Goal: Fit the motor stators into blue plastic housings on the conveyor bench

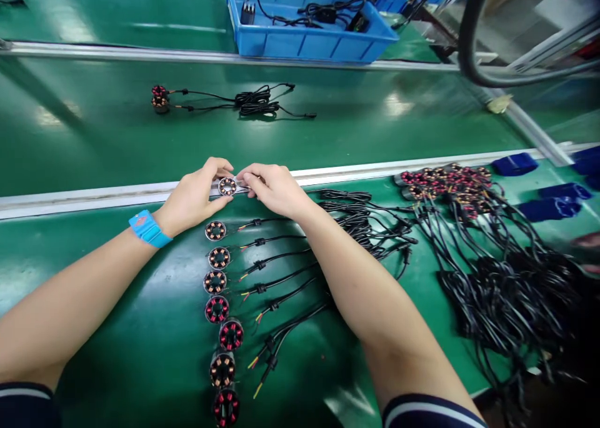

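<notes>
A small round motor stator [227,186] with copper windings lies at the far end of a row, by the metal rail. My left hand [194,195] pinches it from the left, fingers curled round its edge. My right hand [273,187] pinches it from the right, fingers closed on its side and its wire. Below them several more stators [216,257] lie in a column on the green mat, each with a black cable [276,259] running off to the right under my right forearm. A blue wrist strap [148,228] sits on my left wrist.
A big tangled heap of stators and black cables [473,240] lies at the right. One stator with a coiled cable [210,100] rests on the green conveyor belt. A blue crate [304,25] stands at the back. Blue parts [546,194] lie far right.
</notes>
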A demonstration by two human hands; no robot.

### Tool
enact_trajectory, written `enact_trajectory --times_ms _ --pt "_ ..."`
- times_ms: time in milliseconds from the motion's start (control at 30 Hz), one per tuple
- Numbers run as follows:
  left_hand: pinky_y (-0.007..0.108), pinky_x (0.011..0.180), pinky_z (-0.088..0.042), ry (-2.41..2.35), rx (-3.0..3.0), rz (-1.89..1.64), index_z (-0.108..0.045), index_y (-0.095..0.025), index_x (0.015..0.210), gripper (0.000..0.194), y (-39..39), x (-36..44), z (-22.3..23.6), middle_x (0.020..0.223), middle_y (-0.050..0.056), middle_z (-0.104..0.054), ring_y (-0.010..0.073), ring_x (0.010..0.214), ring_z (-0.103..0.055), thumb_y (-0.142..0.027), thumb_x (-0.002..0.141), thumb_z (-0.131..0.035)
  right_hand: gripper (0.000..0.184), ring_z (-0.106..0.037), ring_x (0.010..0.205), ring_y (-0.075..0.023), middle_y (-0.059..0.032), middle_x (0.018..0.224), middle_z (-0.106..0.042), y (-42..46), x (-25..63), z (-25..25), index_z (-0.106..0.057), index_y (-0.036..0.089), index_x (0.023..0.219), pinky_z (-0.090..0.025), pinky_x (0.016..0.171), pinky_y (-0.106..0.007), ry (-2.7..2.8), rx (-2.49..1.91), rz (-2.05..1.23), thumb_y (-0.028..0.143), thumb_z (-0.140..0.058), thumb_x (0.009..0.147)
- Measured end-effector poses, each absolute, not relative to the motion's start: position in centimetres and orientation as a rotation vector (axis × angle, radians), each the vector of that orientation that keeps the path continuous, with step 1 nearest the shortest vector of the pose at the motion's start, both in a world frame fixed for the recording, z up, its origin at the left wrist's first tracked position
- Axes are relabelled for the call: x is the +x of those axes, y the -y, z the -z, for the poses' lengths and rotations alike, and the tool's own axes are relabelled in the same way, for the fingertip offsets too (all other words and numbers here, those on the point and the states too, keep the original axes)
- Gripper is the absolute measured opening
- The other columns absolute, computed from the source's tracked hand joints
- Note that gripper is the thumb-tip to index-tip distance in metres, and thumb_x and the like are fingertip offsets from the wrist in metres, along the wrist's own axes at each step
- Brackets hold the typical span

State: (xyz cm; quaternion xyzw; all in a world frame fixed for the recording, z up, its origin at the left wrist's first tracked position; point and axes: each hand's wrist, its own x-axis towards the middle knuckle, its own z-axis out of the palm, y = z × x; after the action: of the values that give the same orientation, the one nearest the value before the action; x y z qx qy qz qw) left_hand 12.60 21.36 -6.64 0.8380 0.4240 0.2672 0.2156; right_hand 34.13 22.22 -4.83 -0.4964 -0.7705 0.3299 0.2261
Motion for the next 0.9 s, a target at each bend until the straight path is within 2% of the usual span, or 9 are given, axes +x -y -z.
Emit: enact_trajectory --times_ms 100,233,367,533,633,733,900 --pt "0.041 0.091 -0.058 -1.251 2.442 -0.762 -0.045 -0.023 0.128 0.047 -20.5 12.0 6.0 0.12 0.008 -0.07 0.0256 0.108 -0.07 -0.024 0.087 -0.068 0.026 -0.063 0.061 -0.0102 -0.002 0.082 -0.073 -22.0 34.1 5.1 -0.074 0.013 0.093 -0.047 0.066 -0.023 2.057 -1.316 -1.18 0.017 -0.049 0.098" --pt "0.042 0.089 -0.058 -1.265 2.536 -0.744 -0.045 -0.023 0.129 0.05 -19.9 11.1 5.1 0.12 0.009 -0.07 0.0272 0.107 -0.07 -0.021 0.086 -0.07 0.03 -0.06 0.07 -0.01 -0.0054 0.094 -0.072 -22.0 34.7 4.8 -0.074 0.011 0.098 -0.044 0.056 -0.019 1.881 -1.237 -1.493 0.008 -0.045 0.089" --pt "0.041 0.089 -0.058 -1.254 2.518 -0.757 -0.043 -0.025 0.131 0.054 -19.8 10.7 4.8 0.121 0.008 -0.07 0.0263 0.107 -0.07 -0.02 0.085 -0.072 0.033 -0.053 0.065 -0.0089 -0.0017 0.081 -0.066 -21.8 35.1 4.7 -0.073 0.012 0.101 -0.04 0.055 -0.018 1.682 -1.206 -1.637 0.005 -0.05 0.078" --pt "0.039 0.088 -0.058 -1.233 2.51 -0.764 -0.047 -0.024 0.127 0.05 -19.6 10.9 4.8 0.118 0.007 -0.069 0.0246 0.104 -0.071 -0.023 0.085 -0.073 0.023 -0.046 0.064 -0.008 -0.0009 0.083 -0.065 -21.4 34.7 4.5 -0.07 0.014 0.085 -0.034 0.053 -0.018 1.397 -1.113 -1.793 0.008 -0.054 0.069" --pt "0.039 0.087 -0.058 -1.208 2.52 -0.768 -0.048 -0.023 0.126 0.045 -19.4 11.0 4.7 0.118 0.008 -0.067 0.0241 0.103 -0.07 -0.026 0.087 -0.071 0.011 -0.047 0.065 -0.0087 -0.0022 0.083 -0.066 -21.2 34.4 4.4 -0.068 0.014 0.081 -0.032 0.052 -0.019 1.305 -1.085 -1.835 0.018 -0.06 0.076" --pt "0.038 0.088 -0.058 -1.198 2.519 -0.793 -0.048 -0.023 0.126 0.044 -19.3 11.1 4.8 0.118 0.008 -0.066 0.0236 0.103 -0.069 -0.029 0.088 -0.07 0.014 -0.049 0.064 -0.0088 -0.0021 0.079 -0.068 -21.0 34.2 4.4 -0.065 0.016 0.082 -0.032 0.053 -0.02 1.328 -1.104 -1.83 0.029 -0.064 0.082" --pt "0.035 0.088 -0.057 -1.199 2.496 -0.76 -0.046 -0.021 0.127 0.046 -19.1 11.3 4.8 0.115 0.007 -0.066 0.0225 0.102 -0.069 -0.03 0.087 -0.069 0.011 -0.057 0.068 -0.0093 -0.0003 0.074 -0.068 -20.7 34.1 4.2 -0.062 0.015 0.082 -0.041 0.064 -0.021 1.511 -0.961 -1.79 0.023 -0.068 0.078"
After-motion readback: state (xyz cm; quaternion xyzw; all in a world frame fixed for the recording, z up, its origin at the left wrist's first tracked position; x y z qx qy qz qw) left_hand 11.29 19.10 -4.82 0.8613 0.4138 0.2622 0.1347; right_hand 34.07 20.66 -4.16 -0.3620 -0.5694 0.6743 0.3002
